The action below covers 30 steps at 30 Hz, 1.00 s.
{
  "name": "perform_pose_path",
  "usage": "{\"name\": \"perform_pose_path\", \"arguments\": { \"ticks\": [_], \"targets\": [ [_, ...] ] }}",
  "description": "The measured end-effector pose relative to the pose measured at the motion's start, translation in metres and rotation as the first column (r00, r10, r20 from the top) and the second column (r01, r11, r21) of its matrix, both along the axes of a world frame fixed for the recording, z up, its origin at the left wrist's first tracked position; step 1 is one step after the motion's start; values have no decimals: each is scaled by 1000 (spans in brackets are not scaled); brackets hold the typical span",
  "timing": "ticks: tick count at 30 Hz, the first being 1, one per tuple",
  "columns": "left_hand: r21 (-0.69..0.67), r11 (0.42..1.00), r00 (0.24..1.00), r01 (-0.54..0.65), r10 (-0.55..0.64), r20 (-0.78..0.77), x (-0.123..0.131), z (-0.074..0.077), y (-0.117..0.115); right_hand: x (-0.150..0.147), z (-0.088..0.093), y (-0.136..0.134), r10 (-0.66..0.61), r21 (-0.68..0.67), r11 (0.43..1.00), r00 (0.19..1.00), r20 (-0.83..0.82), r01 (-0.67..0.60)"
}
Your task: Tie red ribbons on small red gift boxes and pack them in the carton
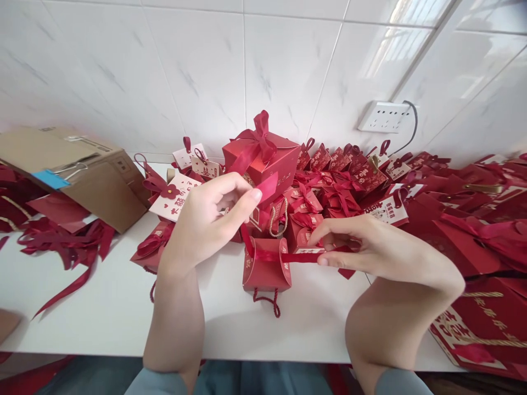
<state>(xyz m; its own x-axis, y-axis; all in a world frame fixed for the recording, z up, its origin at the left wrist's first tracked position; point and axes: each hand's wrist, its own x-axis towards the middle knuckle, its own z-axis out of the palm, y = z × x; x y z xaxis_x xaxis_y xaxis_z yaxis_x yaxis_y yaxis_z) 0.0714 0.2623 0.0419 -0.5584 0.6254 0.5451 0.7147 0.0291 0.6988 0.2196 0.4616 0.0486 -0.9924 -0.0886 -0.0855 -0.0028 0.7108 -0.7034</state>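
A small red gift box (269,273) with a twisted cord handle (269,299) sits on the white table right in front of me. One red ribbon (302,257) runs across its top. My left hand (216,211) pinches one end of the ribbon between thumb and fingers, raised above and left of the box. The other end is gripped by my right hand (358,244), which pulls it out level to the right. Behind the box stands a larger red gift box (263,156) tied with a bow.
Loose red ribbons (68,238) lie at the left beside a cardboard box (78,170) with a blue binder clip (51,179). Many red gift boxes (341,192) crowd the back and right. Larger red bags (489,323) stand at the right edge. A power socket (385,116) is on the tiled wall.
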Motion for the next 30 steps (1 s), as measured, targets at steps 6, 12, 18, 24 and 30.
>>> {"name": "perform_pose_path", "arguments": {
  "ticks": [6, 12, 18, 24, 30],
  "targets": [
    [-19, 1000, 1000, -12, 13, 12, 0, 1, 1, -1, -2, 7, 20, 130, 991, 999, 51, -26],
    [48, 999, 1000, -22, 20, 23, -4, -1, -2, 12, -4, 26, 14, 95, 995, 986, 167, -30],
    [57, 997, 987, 49, -57, 148, -11, -4, -4, 9, -13, 49, 166, -92, 983, 984, 69, -159],
    [79, 978, 943, 193, -207, 260, -12, -6, 0, -16, -27, 46, 427, -308, 800, 850, -308, -514],
    [228, 897, 858, 379, -433, 275, -16, -12, 2, -25, -29, 28, 334, -330, 855, 911, -241, -401]
  ]
}}
